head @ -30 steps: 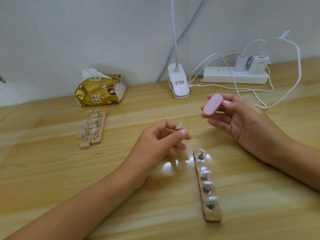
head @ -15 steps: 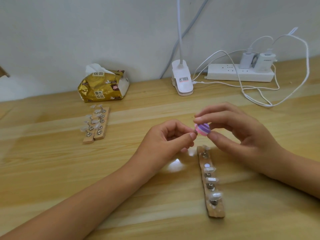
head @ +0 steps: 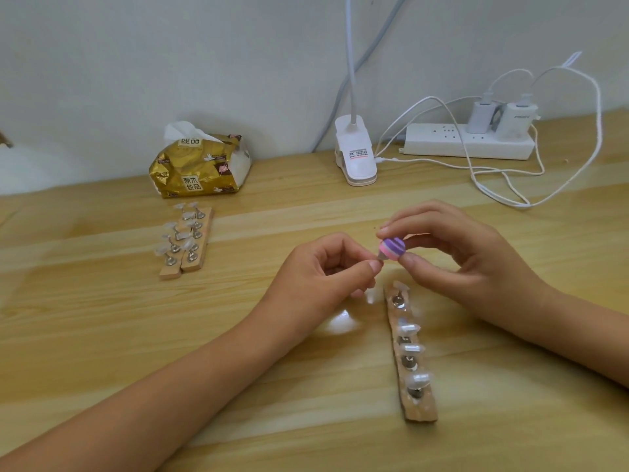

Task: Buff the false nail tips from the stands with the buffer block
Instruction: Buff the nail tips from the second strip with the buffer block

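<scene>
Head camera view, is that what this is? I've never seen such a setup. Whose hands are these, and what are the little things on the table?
Yes. There is no machine here: a person wears one wide-angle camera on the head, looking forward and down at their own bare hands. The left hand pinches a small clear false nail tip, mostly hidden by the fingers. The right hand holds a pink-and-purple buffer block close against that tip. On the wooden table, just below the hands, lies a wooden stand with more tips on metal pegs; two similar stands lie side by side farther left. By the wall at the back are a gold tissue pack, a white lamp clip and a power strip with chargers plugged in.
</scene>
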Available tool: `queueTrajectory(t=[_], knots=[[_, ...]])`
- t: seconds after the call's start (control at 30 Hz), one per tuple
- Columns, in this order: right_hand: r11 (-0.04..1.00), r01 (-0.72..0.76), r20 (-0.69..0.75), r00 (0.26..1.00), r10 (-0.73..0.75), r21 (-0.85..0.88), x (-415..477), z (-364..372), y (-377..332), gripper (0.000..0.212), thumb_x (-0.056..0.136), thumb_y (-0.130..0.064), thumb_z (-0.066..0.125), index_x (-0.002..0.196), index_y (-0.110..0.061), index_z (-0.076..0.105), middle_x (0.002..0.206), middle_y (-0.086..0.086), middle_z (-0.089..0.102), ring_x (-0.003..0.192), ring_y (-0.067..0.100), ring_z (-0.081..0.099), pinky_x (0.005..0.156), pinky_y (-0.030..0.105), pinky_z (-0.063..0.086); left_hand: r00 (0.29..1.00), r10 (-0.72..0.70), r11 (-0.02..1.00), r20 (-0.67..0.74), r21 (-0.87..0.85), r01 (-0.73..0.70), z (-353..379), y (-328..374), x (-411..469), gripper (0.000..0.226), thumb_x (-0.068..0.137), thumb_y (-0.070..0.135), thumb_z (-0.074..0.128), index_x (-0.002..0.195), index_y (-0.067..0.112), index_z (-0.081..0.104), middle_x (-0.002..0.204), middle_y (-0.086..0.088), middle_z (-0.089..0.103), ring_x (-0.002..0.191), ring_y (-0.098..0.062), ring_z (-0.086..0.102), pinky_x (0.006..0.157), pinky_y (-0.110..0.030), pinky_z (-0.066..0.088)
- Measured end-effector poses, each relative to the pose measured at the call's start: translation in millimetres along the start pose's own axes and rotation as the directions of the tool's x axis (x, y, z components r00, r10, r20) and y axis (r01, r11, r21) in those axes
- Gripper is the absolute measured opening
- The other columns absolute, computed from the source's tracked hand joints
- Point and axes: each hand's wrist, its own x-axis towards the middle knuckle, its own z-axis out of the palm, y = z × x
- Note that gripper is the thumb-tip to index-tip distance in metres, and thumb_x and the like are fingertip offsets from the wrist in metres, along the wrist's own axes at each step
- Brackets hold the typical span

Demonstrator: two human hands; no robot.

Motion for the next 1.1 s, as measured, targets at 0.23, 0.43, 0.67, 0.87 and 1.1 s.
queueTrajectory(t=[0.23, 0.43, 0.67, 0.87, 1.1], knots=[[0.998, -0.009, 0.001, 1.0, 0.009, -0.059, -0.7, -0.7, 2.9, 0.022, 0.087, -0.003, 0.069, 0.108, -0.008, 0.068, 0.111, 0.009, 0.06, 0.106, 0.017, 0.063, 0.094, 0.025, 0.051, 1.0, 0.0, 1.0, -0.01, 0.008, 0.0, -0.2, 0.8, -0.3, 0.011, 0.087, 0.003, 0.065, 0.078, 0.01, 0.064, 0.06, 0.006, 0.063, 0.054, -0.002, 0.056, 0.058, -0.014, 0.045], [0.978, 0.111, 0.035, 0.994, -0.106, -0.175, -2.3, -0.9, 1.7, 0.02, 0.087, -0.009, 0.067, 0.107, -0.009, 0.069, 0.111, 0.008, 0.06, 0.107, 0.015, 0.061, 0.095, 0.022, 0.046, 1.0, 0.016, 1.0, -0.003, 0.021, -0.016, -0.2, 0.7, -0.6, 0.014, 0.086, 0.003, 0.066, 0.076, 0.013, 0.065, 0.061, 0.006, 0.063, 0.056, -0.003, 0.056, 0.058, -0.015, 0.046], [0.909, -0.288, -0.084, 0.942, 0.326, 0.301, 1.9, -4.8, 3.5, 0.019, 0.085, -0.03, 0.067, 0.103, -0.026, 0.067, 0.108, 0.0, 0.068, 0.104, 0.011, 0.066, 0.088, 0.019, 0.052, 1.0, -0.001, 0.999, -0.017, -0.054, 0.0, -1.2, 0.4, 0.3, 0.014, 0.087, 0.004, 0.065, 0.079, 0.015, 0.067, 0.069, 0.002, 0.067, 0.061, -0.004, 0.06, 0.059, -0.015, 0.048], [0.916, -0.187, -0.085, 0.969, 0.23, 0.354, -1.6, -1.7, -1.8, 0.025, 0.092, -0.025, 0.057, 0.117, -0.02, 0.061, 0.11, 0.008, 0.069, 0.11, 0.023, 0.066, 0.096, 0.032, 0.053, 1.0, -0.018, 0.998, -0.013, -0.059, 0.017, -2.2, 0.3, 0.5, 0.012, 0.086, 0.003, 0.066, 0.08, 0.013, 0.064, 0.065, 0.002, 0.067, 0.062, -0.006, 0.063, 0.058, -0.017, 0.049], [0.914, -0.198, 0.031, 0.979, 0.2, 0.355, -1.7, 3.1, -3.0, 0.027, 0.091, -0.019, 0.055, 0.117, -0.017, 0.059, 0.112, 0.003, 0.066, 0.111, 0.018, 0.064, 0.092, 0.021, 0.05, 1.0, -0.021, 0.999, -0.007, -0.046, 0.021, -1.0, 0.4, 0.5, 0.015, 0.085, 0.0, 0.067, 0.076, 0.012, 0.064, 0.062, 0.0, 0.068, 0.059, -0.007, 0.063, 0.057, -0.017, 0.05]])
